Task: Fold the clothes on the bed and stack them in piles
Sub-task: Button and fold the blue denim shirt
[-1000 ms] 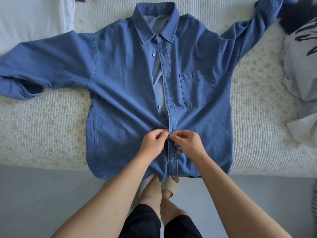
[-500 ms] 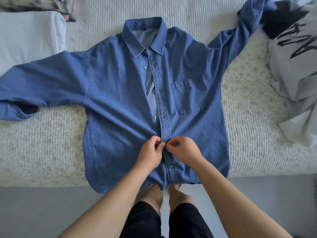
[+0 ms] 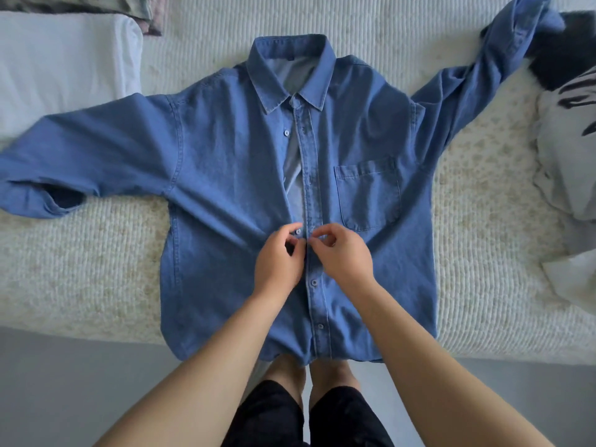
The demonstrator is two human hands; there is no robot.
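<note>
Your left hand (image 3: 280,264) and right hand (image 3: 345,258) sit side by side at the middle of the denim shirt (image 3: 225,195), each pinching the button placket around a button. The shirt lies flat, front up, on the cream bed (image 3: 80,269), hem over the near edge. Above its left sleeve sits a folded white pile (image 3: 61,66); by its right sleeve, a crumpled grey printed garment (image 3: 567,150).

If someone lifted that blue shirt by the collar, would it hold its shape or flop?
The shirt would probably flop: it lies flat, creased, with its hem drooping over the bed edge. The denim-like cloth looks fairly heavy, so the sleeves would likely hang down. The unbuttoned upper front would probably gape open.
</note>
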